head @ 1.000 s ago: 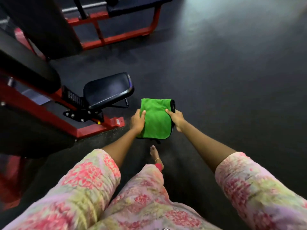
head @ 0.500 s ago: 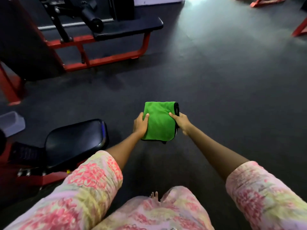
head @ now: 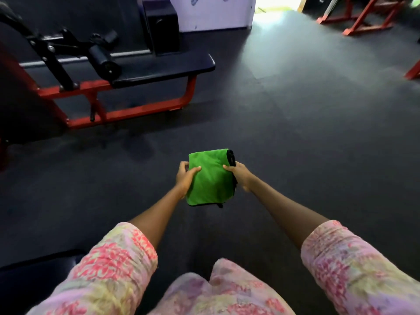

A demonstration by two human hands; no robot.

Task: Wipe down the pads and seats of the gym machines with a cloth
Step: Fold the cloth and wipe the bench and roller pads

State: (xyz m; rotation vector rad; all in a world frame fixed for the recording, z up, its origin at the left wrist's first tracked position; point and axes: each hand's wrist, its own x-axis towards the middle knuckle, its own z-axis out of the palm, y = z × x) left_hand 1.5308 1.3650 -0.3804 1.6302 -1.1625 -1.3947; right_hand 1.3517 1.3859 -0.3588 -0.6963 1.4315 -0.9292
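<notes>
both arms reach forward over the floor point(head: 295, 133); left hand point(head: 185, 176) and right hand point(head: 241, 176) pinch opposite edges of the folded cloth point(head: 210, 178), thumbs on top.

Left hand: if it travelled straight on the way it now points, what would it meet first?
The left hand points toward the green cloth it already grips; beyond that, probably only the dark floor, though depth is unclear.

Bench point(head: 163, 67) far-left — floor point(head: 295, 114) ahead open.
</notes>
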